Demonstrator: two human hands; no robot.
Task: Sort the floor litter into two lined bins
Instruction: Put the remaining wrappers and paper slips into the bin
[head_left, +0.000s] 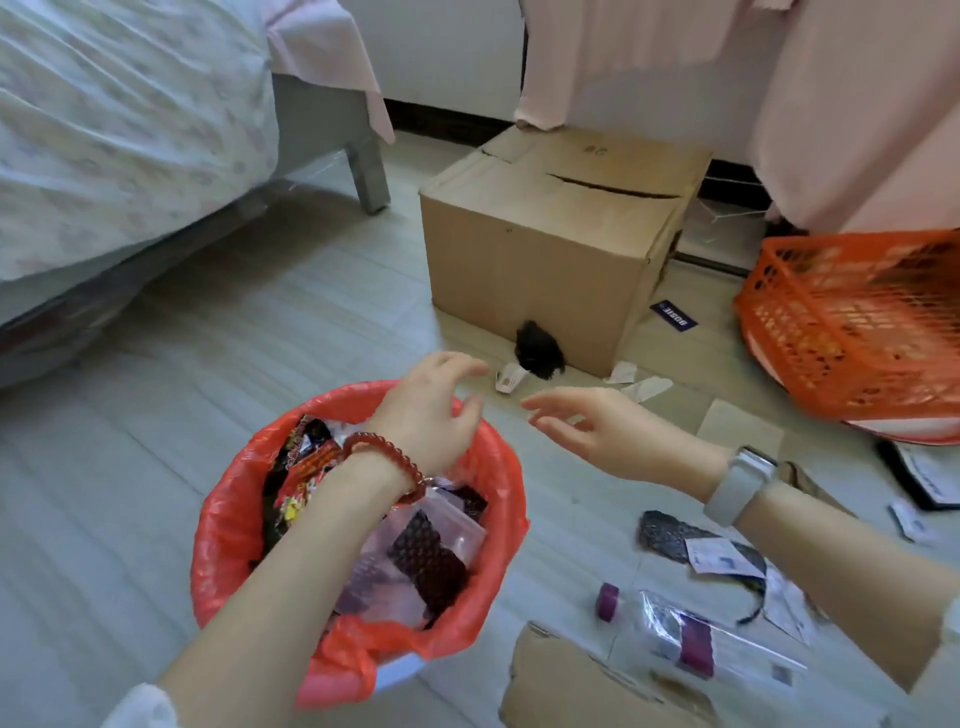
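A bin with a red liner (234, 525) stands on the floor at lower left, holding snack wrappers and clear plastic bags. My left hand (431, 410) hovers over its far rim, fingers loosely spread, holding nothing. My right hand (597, 426) reaches forward beside it, fingers relaxed and empty. Just beyond both hands lie a white paper tag (509, 376) and a black fuzzy clump (540, 348) against a cardboard box (545, 249). Crumpled white paper scraps (641, 382) lie to the right of the clump.
More litter lies at lower right: a clear bag with purple items (696, 639), a purple roll (608, 601), a dark mesh piece (665, 535), paper slips and flat cardboard (582, 686). An orange basket (857, 322) sits at right. A bed (130, 130) fills the left.
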